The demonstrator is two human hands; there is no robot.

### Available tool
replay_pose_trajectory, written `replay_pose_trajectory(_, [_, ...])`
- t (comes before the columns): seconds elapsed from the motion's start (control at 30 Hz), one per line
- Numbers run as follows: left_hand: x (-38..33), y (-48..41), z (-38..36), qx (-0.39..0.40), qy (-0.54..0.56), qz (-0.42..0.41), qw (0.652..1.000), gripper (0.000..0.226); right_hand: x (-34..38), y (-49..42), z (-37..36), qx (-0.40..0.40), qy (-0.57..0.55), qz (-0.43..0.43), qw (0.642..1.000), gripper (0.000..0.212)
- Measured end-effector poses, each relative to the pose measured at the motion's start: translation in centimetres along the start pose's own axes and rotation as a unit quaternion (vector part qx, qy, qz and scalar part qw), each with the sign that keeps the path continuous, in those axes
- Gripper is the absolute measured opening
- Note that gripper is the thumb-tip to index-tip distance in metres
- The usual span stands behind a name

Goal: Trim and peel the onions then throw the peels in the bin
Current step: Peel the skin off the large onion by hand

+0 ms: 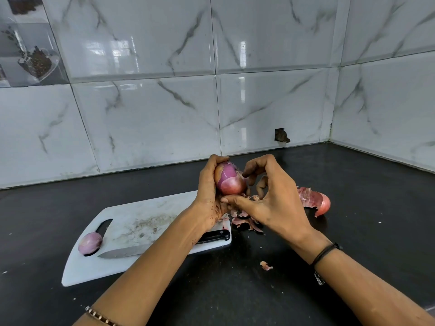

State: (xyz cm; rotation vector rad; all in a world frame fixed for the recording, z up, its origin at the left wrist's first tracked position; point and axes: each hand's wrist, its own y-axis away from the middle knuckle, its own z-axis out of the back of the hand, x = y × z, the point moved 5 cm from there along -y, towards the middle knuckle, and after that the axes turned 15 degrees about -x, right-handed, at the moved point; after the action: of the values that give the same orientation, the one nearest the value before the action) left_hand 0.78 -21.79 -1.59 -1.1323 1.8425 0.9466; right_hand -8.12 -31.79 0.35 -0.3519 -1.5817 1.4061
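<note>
My left hand [208,194] grips a red onion [229,178] above the right end of the white cutting board [131,231]; part of the onion still wears papery skin. My right hand [268,198] is against the onion, its thumb under it and its index finger curled at the top right edge. A peeled onion [90,242] sits at the board's left end by the handle slot. A knife [164,245] lies along the board's near edge, partly under my left forearm. Loose peels [246,221] lie beneath my hands, and a large curled peel [315,201] lies to the right.
The worktop [353,184] is black and meets marble-tiled walls at the back and right, forming a corner. A small peel scrap [266,265] lies on the counter near my right forearm. A hole [281,135] is cut in the back wall tile. No bin is in view.
</note>
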Motion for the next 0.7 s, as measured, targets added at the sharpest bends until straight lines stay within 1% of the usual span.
replay_pose_trajectory(0.17, [-0.06,0.04,0.05,-0.001,0.0,-0.019,1.0,0.029,0.25,0.23,-0.33,0.021,-0.021,-0.005,1.0,0.065])
replay_pose_trajectory(0.37, [-0.44,0.21,-0.07,0.003,0.005,-0.039,0.999,0.025,0.49,0.3,-0.19,0.004,-0.027,0.008,1.0,0.067])
replay_pose_trajectory(0.7, [-0.57,0.6,-0.52,-0.002,-0.018,-0.043,0.999,0.022,0.76,0.64,-0.5,0.032,-0.001,0.056,0.998,0.057])
